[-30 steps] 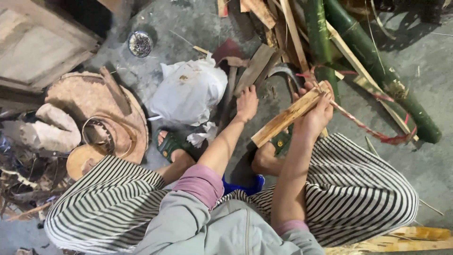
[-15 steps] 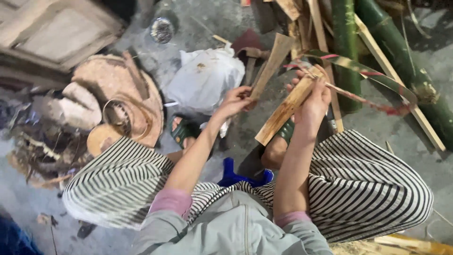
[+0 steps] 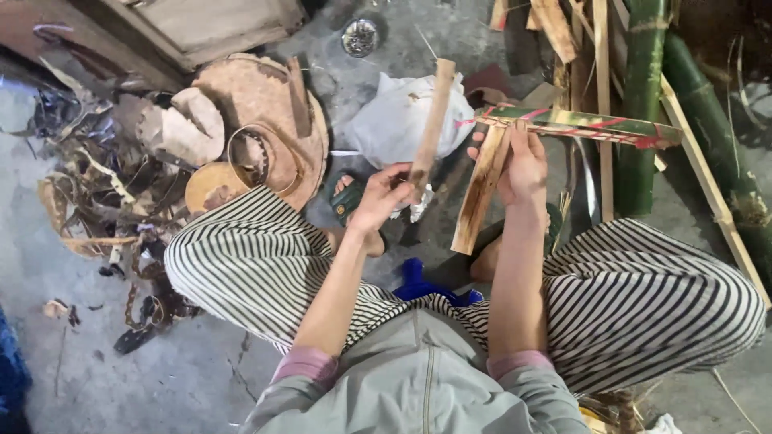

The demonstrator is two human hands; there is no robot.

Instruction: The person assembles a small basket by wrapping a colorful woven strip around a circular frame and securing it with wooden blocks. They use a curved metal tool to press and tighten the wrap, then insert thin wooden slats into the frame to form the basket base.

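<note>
**Both hands occupied with split bamboo pieces above the lap**

The left hand [image 3: 384,195] is closed around the lower end of a narrow bamboo slat [image 3: 432,124], which stands nearly upright, tilted slightly right, its upper end in front of a white plastic bag [image 3: 402,112] lying on the concrete floor [image 3: 72,354].

The right hand [image 3: 523,165] grips a broader split bamboo piece [image 3: 480,193] near its upper end; the piece slants down and left toward the knees. Across the top of that hand lies a green bamboo strip with red markings [image 3: 579,124], running roughly level to the right. Whether the fingers also pinch this strip cannot be told.

The two held pieces are near each other but apart.

Surroundings: the person sits low in striped trousers [image 3: 643,297], feet in green sandals [image 3: 347,201]. To the left, a round woven tray [image 3: 265,96] carries wood offcuts and a coiled ring. Thick green bamboo poles [image 3: 643,96] lie at upper right. A small metal bowl [image 3: 359,36] sits on the floor beyond the bag.
</note>
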